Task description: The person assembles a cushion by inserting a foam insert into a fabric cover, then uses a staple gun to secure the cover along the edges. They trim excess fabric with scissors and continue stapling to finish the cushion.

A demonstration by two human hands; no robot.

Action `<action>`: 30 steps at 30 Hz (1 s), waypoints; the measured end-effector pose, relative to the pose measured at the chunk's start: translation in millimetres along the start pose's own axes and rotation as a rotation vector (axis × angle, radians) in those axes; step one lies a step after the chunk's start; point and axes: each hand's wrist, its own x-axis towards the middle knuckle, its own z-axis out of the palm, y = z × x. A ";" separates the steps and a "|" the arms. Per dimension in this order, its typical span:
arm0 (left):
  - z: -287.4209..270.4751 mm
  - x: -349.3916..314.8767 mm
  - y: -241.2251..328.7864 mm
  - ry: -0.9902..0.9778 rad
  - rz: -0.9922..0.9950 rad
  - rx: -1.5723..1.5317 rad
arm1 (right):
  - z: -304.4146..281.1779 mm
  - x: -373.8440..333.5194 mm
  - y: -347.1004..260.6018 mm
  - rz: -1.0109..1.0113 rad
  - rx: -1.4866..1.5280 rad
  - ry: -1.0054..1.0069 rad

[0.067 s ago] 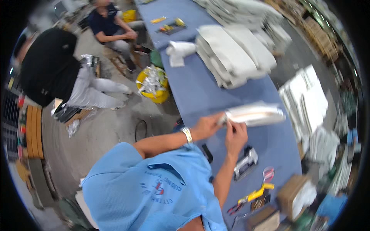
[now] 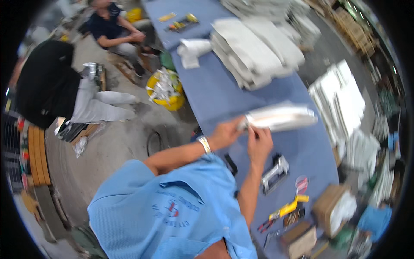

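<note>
- Use the long, smooth blue counter (image 2: 215,95) as support, running from the top of the view toward the lower right; best to lay the far end of the held work on it, sparing the fingers the weight.
- Leave alone the thick stack of folded, off-white, cloth-like sheets (image 2: 254,52), lying on the counter beyond both hands and apart from them.
- Find the flat, elongated white bundle (image 2: 284,116), faintly streaked with tan along its length, over the counter, held at the left end and pointing right with the free end. Too blurred to tell whether touching the counter or raised above it.
- Anchor with the left hand (image 2: 227,131), grasping the bundle's left end; best to grip firmly but without creasing, to prevent twisting.
- Do the fine work with the right hand (image 2: 260,144), apparently pinching the near edge of the same end, fingertips together; too blurred to tell the detail between the tips. Best to make small moves close beside the left fingers.
- Mind the boxy silver-and-black metal tool (image 2: 275,175), lying just right of the right forearm.
- Avoid brushing the slim yellow tool (image 2: 284,209), farther toward the lower right.
- Likewise the small, round red-and-white looped item (image 2: 302,184), just above it.
</note>
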 end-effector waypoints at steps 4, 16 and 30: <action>-10.8 -11.7 -8.6 -0.017 -0.156 -0.091 | 14.8 -1.2 -6.1 0.148 0.086 -0.152; -32.5 -2.4 -20.2 -0.141 -0.018 -0.051 | 33.2 13.3 -25.1 0.275 -0.265 -0.238; -39.6 -0.4 -20.5 -0.160 -0.066 -0.122 | 19.9 29.0 -39.3 0.179 -0.512 -0.391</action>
